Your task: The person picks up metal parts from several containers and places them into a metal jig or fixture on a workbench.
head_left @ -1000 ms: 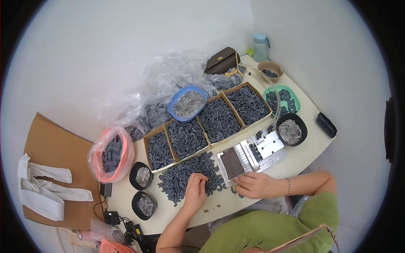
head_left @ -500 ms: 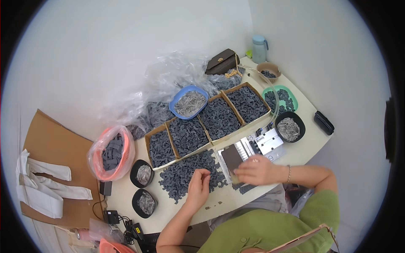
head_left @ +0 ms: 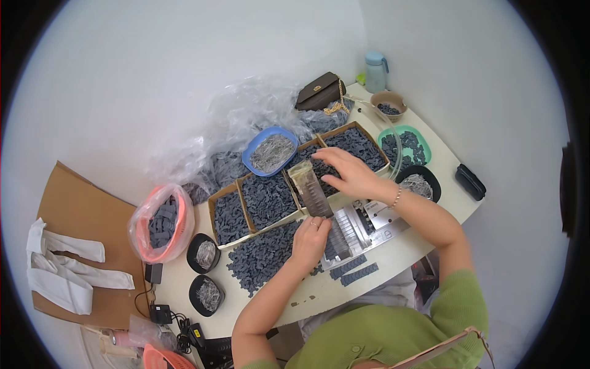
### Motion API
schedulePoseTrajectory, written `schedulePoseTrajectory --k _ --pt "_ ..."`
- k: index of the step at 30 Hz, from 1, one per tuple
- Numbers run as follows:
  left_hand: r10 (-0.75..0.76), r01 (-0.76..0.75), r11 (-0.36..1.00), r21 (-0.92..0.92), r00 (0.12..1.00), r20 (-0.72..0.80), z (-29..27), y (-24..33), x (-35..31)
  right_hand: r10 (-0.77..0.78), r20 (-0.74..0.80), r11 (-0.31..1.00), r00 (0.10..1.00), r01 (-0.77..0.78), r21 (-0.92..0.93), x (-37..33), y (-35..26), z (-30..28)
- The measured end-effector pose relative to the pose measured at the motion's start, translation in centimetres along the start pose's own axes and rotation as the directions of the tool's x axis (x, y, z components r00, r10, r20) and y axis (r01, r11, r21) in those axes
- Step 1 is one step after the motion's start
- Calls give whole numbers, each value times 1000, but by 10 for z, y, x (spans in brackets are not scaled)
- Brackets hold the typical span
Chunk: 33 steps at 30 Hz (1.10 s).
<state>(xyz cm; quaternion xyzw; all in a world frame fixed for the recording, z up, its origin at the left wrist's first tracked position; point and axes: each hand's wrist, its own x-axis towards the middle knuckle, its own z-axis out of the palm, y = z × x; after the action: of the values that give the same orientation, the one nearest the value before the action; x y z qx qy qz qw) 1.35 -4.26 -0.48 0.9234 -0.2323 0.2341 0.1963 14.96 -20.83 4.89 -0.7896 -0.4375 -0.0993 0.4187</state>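
Note:
My right hand is raised over the cardboard boxes and grips a long flat brownish plate, which tilts down toward the metal jig. My left hand lies flat with nothing in it. Its fingers rest at the edge of a dark ribbed plate next to the jig. Just left of that hand a loose pile of small dark grey parts lies on the table. Two short rows of dark parts lie near the table's front edge.
Several cardboard boxes of dark parts stand behind the pile. Around them are a blue bowl of metal pins, black bowls, a green basket, an orange bagged basket, a handbag, a bottle and clear plastic bags.
My right hand has lifted from the jig up over the boxes, and the brownish plate is now in its grip. My left hand has shifted right from the pile toward the jig.

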Motion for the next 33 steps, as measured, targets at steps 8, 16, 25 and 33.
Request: schedulePoseTrajectory --k 8,16,25,33 --pt "-32 31 997 -75 999 -4 -3 8 -2 53 -42 990 998 -58 -129 -13 37 -58" --pt "-22 20 997 73 999 33 -23 35 -19 243 162 864 956 -137 -485 -15 75 -63" --pt "-107 32 972 233 942 319 -26 58 -23 292 142 837 946 -181 -516 -8 81 -47" --pt "-100 6 968 251 926 365 -28 55 -20 411 239 854 880 -464 237 -1 80 -60"
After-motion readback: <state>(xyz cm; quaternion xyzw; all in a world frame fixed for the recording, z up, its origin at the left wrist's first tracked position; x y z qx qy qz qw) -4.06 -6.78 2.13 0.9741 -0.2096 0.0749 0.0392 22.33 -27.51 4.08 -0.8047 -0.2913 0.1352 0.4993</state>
